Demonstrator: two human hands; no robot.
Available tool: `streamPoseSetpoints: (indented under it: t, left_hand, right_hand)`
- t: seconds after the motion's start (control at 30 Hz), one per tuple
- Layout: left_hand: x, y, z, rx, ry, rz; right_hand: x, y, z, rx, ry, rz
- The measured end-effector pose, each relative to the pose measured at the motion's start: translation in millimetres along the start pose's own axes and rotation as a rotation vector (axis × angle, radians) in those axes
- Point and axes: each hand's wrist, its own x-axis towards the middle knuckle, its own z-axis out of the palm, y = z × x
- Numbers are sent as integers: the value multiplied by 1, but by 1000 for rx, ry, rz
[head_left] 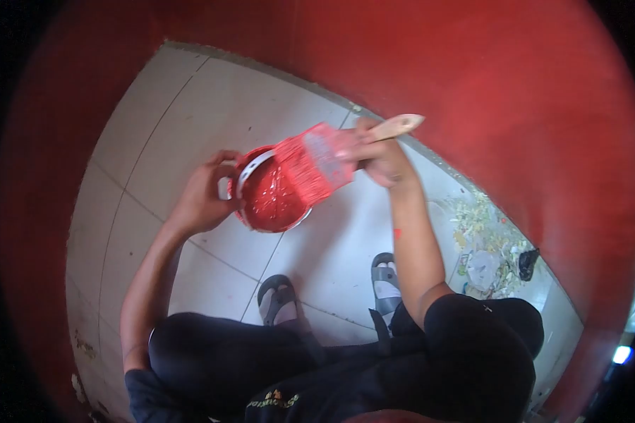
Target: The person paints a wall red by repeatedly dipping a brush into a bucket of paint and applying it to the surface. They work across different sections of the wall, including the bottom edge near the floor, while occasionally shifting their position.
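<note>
My left hand (213, 194) grips the left rim of a round paint bucket (293, 224), with the thumb and fingers closed about its edge. Red paint (267, 192) shines inside, and a white strip, perhaps the handle, crosses the bucket's upper left. Closed around a wide paintbrush (314, 163) is my right hand (381, 156). The brush's bristles are coated in red and lie over the bucket's right rim. Its pale wooden handle points up and to the right, past my fingers. Slight motion blur softens the right hand.
Red walls (473, 84) rise ahead and on both sides of the pale tiled floor (183, 113). Paint scraps (483, 225), a clear plastic piece (482, 269) and a black crumpled thing (528, 264) lie by the right wall. My sandalled feet (279, 299) are below the bucket.
</note>
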Motion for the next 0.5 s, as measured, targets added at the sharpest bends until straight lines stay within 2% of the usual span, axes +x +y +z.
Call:
streamPoseSetpoints:
  t: [0.03,0.07,0.1,0.17,0.23,0.3,0.37,0.4,0.47,0.5]
  left_hand:
    - [3,1,1,104,-15,183]
    - [3,5,5,113,-16,165]
    - [5,12,10,112,-18,100]
    - [5,15,12,112,-23,26]
    - [2,15,10,367,21,147]
    - [1,7,12,345,42,139]
    - [-2,3,6,463,89,255]
    - [-6,4,1,471,91,242]
    - [-20,16,-10,696,48,269]
    - [-22,12,-15,705,52,250]
  right_hand:
    - [-3,0,-13,96,-12,-83]
    - [-11,-7,-19,209,1,-105]
    - [-15,-2,-48,355,-151,-125]
    - [-30,-18,-33,370,39,-157]
    - [-39,-31,-21,430,209,-208]
    - [-37,-25,-41,442,176,-186]
    - [-31,-16,-58,458,130,-171]
    - [-28,-13,-59,481,111,-161]
    - [-27,-13,-58,510,64,-157]
    - [-22,-14,-54,505,70,-152]
